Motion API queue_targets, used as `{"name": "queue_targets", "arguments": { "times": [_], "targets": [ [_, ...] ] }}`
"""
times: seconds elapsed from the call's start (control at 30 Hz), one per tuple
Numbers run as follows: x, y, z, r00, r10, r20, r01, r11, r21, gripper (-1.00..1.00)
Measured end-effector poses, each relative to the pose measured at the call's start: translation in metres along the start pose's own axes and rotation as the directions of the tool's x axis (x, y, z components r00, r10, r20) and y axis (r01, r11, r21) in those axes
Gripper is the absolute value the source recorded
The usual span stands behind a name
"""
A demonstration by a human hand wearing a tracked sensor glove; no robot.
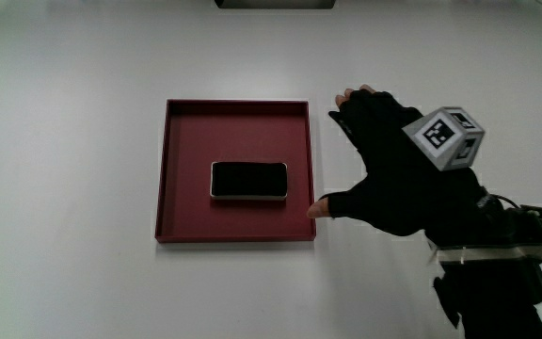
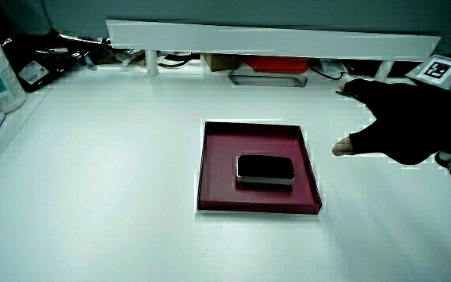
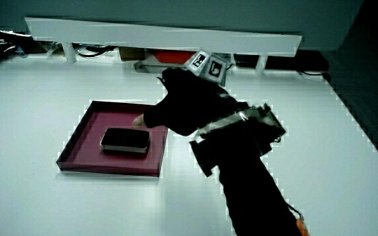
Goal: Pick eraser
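While nothing is held yet, step: approach.
Eraser (image 1: pixel 248 180): lies flat inside the red tray (image 1: pixel 182 221).
Hand (image 1: pixel 398 179): beside the tray's rim, fingers spread, empty.
Next: probably reach over the rim, close around the eraser.

Strong, even light falls from overhead, and the tabletop (image 1: pixel 64 188) washes out to a near-featureless white all around the fingers (image 1: pixel 360 104). The hand (image 1: pixel 403 184) reads as a flat black mass with almost no surface detail, and only the pale cube (image 1: pixel 448 137) on its back catches the light. Shadows are faint: a thin dark line runs along the inner walls of the red tray (image 1: pixel 172 169) beside the fingers. The eraser (image 1: pixel 248 179) shows a bright rim round its dark top. In a side view the tabletop (image 3: pixel 346 131) dims to grey toward its edge.
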Motion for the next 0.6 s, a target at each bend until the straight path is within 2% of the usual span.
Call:
{"name": "queue_targets", "arguments": {
  "times": [0.03, 0.07, 0.1, 0.2, 0.23, 0.33, 0.37, 0.4, 0.43, 0.47, 0.53, 0.6],
  "targets": [
    [0.001, 0.005, -0.004, 1.0, 0.024, -0.018, -0.024, 0.9997, -0.008, 0.0],
    [-0.002, 0.007, -0.006, 0.999, -0.037, -0.017, 0.036, 0.9989, -0.029, 0.0],
    [-0.001, 0.014, -0.009, 1.0, 0.001, -0.019, -0.002, 0.9995, -0.031, 0.0],
    [-0.002, 0.026, -0.018, 1.0, -0.011, 0.011, 0.011, 0.999, -0.043, 0.0],
    [-0.004, 0.028, -0.018, 0.991, 0.024, 0.129, -0.03, 0.9987, 0.042, 0.0],
    [-0.005, 0.037, -0.025, 0.994, 0.035, 0.107, -0.04, 0.9982, 0.044, 0.0],
    [0.0, 0.043, -0.029, 0.992, 0.014, 0.123, -0.018, 0.9993, 0.032, 0.0],
    [0.007, 0.051, -0.036, 1.0, -0.011, 0.018, 0.012, 0.9981, -0.061, 0.0],
    [0.008, 0.055, -0.04, 1.0, -0.009, 0.02, 0.011, 0.9979, -0.064, 0.0],
    [0.0, 0.055, -0.039, 0.993, 0.022, 0.117, -0.024, 0.9996, 0.017, 0.0],
    [0.002, 0.064, -0.046, 0.994, 0.023, 0.107, -0.023, 0.9997, -0.004, 0.0],
    [0.003, 0.072, -0.053, 0.992, 0.003, 0.125, -0.003, 1.0, -0.006, 0.0]
  ]
}}
